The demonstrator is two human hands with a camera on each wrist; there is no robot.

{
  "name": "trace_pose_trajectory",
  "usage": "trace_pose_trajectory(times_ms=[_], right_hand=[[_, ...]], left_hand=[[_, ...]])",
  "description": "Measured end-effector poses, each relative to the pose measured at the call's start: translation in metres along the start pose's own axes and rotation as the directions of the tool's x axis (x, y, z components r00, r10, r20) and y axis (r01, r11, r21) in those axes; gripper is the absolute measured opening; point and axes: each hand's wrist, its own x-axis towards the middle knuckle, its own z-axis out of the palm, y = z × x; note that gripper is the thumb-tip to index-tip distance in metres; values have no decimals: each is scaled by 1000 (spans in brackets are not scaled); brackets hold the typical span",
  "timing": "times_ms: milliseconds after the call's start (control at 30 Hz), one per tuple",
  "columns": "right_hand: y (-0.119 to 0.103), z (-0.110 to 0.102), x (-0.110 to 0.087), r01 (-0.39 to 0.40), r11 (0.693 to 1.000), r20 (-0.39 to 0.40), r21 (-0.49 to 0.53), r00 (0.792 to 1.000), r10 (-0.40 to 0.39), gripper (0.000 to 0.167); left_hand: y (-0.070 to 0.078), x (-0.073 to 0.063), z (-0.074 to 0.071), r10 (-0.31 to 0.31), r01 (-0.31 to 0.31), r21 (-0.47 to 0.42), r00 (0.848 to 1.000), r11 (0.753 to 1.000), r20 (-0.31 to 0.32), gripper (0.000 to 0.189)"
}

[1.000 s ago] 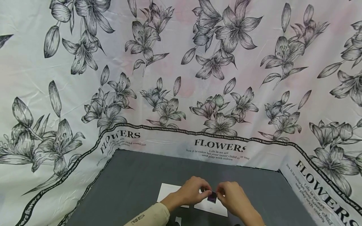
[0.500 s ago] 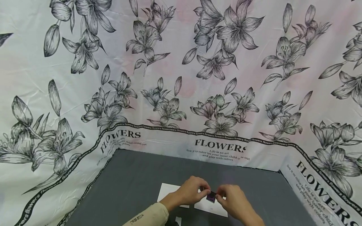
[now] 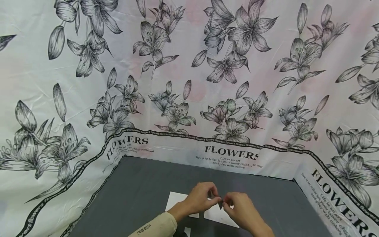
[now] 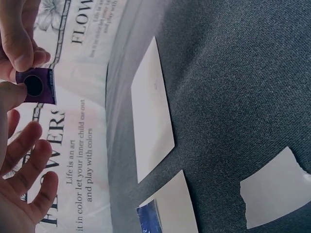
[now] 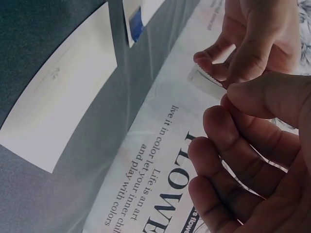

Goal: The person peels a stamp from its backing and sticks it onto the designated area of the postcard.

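Note:
A small purple sachet with a dark round mark is held up between the two hands. My left hand pinches one side of it between thumb and fingertips. Opposite, my right hand pinches the other side, fingertips close to the left ones. From the head view the sachet is a thin dark sliver, almost edge-on. The right wrist view shows a pale face of the sachet with a zigzag edge, partly covered by fingers. Whether it is torn, I cannot tell.
Two white cards lie on the dark grey table. A blue piece sits on one card. Nearer the person lies a white piece with ragged edges. A floral sheet encloses the table at back and sides.
The sachet has turned from showing its purple face to almost edge-on in the head view. The right hand has twisted and shifted slightly left; both hands keep their pinch.

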Motion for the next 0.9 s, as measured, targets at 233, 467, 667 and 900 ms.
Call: trace_pose_trajectory(times_ms=[233, 467, 667, 900], right_hand=[[2, 3, 1, 16, 1000, 6, 2, 1000, -16, 18], [1, 4, 0, 42, 999, 34, 20, 999, -42, 14], [-1, 3, -1, 54, 998, 44, 24, 998, -55, 12], [-3, 1, 0, 51, 999, 49, 15, 997, -52, 12]], left_hand=[[2, 0, -1, 33, -29, -48, 997, 998, 72, 14], [2, -2, 1, 62, -48, -93, 987, 994, 151, 22], [4, -4, 0, 37, -15, -132, 985, 991, 171, 26], [3, -4, -1, 42, -17, -144, 983, 989, 178, 25]])
